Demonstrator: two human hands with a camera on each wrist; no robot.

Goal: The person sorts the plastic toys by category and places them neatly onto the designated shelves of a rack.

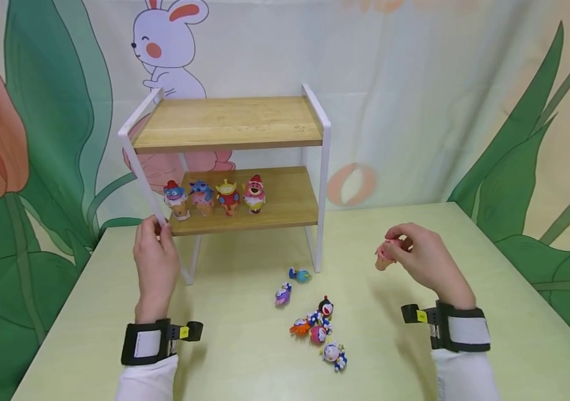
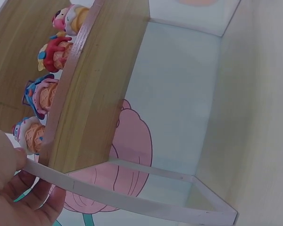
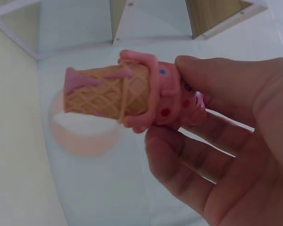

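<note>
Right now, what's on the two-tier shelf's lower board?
Four ice-cream-cone figurines stand in a row toward the left of the lower board. Its surface directly beneath and just behind them is covered.

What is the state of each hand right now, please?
Left hand: closed, gripping the white shelf post.
Right hand: closed, holding a pink ice-cream-cone figurine.

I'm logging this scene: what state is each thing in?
Pink and tan cone figurine: pinched by right hand
White-framed wooden shelf: upright, gripped by left hand
Four multicoloured cone figurines: standing on its lower tier
Small multicoloured figurines: scattered on pale yellow table
</note>
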